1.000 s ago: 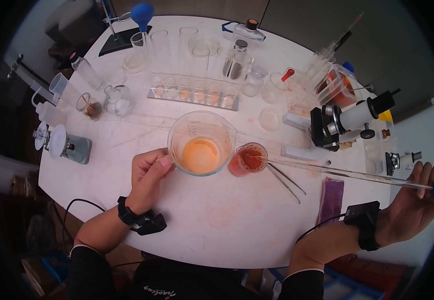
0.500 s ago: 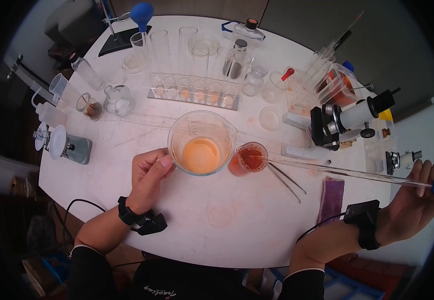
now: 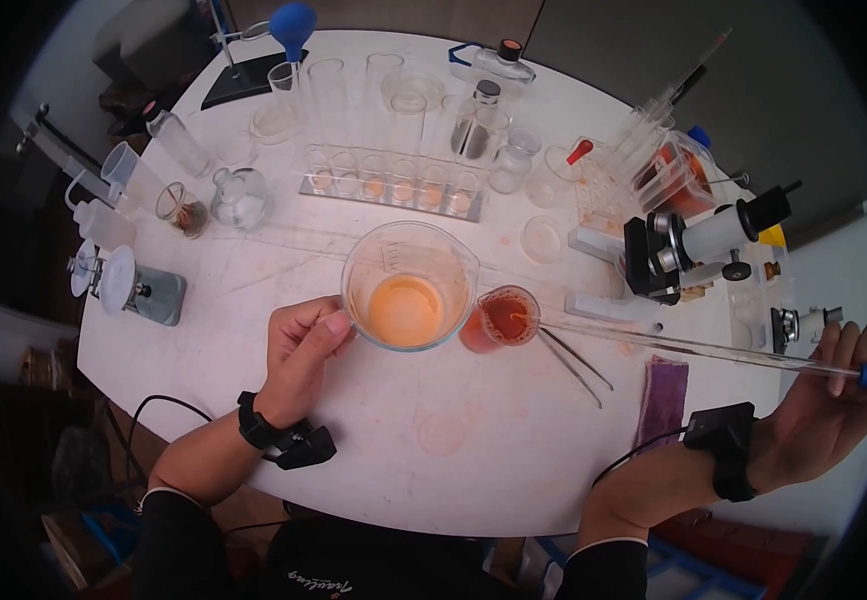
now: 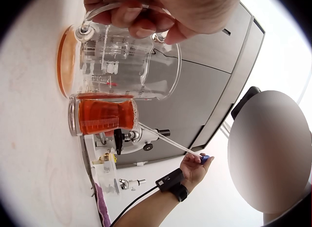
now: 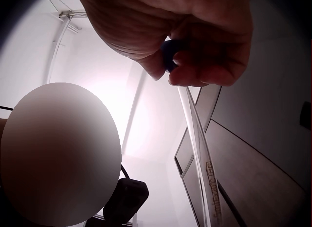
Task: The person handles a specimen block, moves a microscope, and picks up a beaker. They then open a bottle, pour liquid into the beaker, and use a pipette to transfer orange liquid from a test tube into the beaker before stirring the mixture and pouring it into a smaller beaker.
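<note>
My left hand (image 3: pixel 306 350) grips the handle of a clear glass measuring cup (image 3: pixel 359 270), which stands on the table with a little orange liquid in its bottom. In the left wrist view my fingers (image 4: pixel 141 29) curl round that handle. Close at the cup's right side stands a small beaker (image 4: pixel 97 115) of red-orange liquid with froth at its rim. High at the right edge, my right hand (image 3: pixel 834 400) pinches the blue bulb (image 5: pixel 170 53) on a long glass pipette (image 3: pixel 694 345). The pipette slants down leftward, its lower end inside the beaker's mouth.
Tweezers (image 3: pixel 572 368) and a purple cloth (image 3: pixel 662 405) lie right of the beaker. Behind stands a test tube rack (image 3: pixel 384 200). A microscope (image 3: pixel 699 240) is at the right, a small balance (image 3: pixel 149 290) at the left, with bottles and glassware along the back.
The table and its things sit slightly farther right and lower in the head view. Both hands keep their grips, and the pipette's end stays in the beaker.
</note>
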Tool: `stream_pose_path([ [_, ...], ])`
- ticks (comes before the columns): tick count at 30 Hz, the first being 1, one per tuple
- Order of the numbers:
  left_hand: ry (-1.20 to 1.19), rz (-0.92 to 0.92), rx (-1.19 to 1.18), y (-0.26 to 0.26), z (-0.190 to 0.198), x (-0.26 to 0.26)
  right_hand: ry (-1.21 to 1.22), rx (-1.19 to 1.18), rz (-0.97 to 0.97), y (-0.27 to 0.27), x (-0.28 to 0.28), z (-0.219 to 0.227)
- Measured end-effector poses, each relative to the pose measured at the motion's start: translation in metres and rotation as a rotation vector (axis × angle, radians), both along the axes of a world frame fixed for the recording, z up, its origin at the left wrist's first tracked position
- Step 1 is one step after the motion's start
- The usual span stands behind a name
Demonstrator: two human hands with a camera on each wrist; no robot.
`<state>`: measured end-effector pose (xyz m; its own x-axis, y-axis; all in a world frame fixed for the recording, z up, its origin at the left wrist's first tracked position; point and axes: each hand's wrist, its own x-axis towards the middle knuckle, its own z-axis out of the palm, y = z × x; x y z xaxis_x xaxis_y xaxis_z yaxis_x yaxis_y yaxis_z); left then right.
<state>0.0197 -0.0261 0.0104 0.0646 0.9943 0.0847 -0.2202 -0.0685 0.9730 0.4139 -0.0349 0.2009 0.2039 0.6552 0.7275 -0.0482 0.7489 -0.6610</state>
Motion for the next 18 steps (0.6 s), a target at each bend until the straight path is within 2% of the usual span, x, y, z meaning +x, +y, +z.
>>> stream_pose_path([
  [18, -0.008, -0.009, 0.003, -0.0003, 0.0011, 0.0003, -0.013, 0.005, -0.007, 0.0043, -0.0098, -0.0038],
])
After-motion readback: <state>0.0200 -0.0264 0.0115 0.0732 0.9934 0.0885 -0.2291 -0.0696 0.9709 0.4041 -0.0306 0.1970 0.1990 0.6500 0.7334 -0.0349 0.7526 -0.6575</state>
